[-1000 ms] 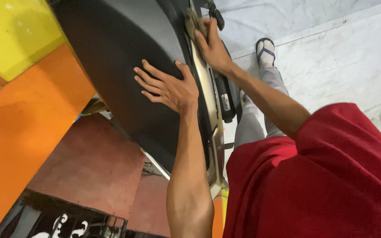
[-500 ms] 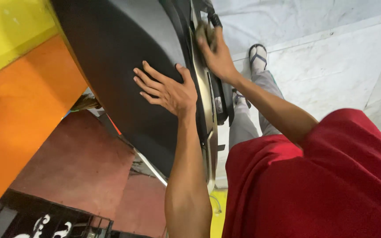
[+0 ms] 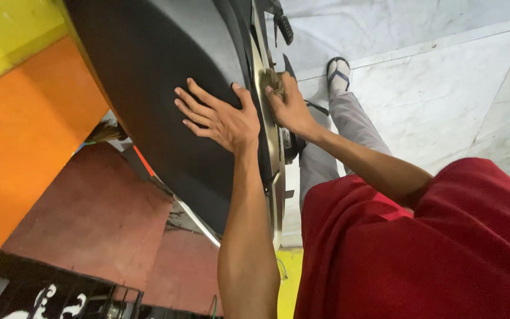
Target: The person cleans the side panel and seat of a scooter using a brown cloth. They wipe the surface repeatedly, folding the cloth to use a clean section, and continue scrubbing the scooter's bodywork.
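Black panel [image 3: 149,77]: large, curved, matte; upright at frame centre. Left hand [image 3: 216,115]: flat and spread wide on the panel face, holding nothing, unmoved from a second ago. Right hand [image 3: 287,106]: closed on an olive rag [image 3: 270,80], now lower along the pale rim [image 3: 274,153] — wiping appears under way. Below: grey trousers [image 3: 349,133], sandal [image 3: 338,72], marble floor [image 3: 432,77].

Looks like a workshop or small factory floor. Cues: large black moulded panel [image 3: 166,88] standing on edge across the upper centre, with a pale metal frame strip [image 3: 271,147] along its right edge; orange and yellow painted structure [image 3: 25,106] at upper left; worn red floor [image 3: 84,230] lower left; grey marble floor slabs [image 3: 444,88] upper right.
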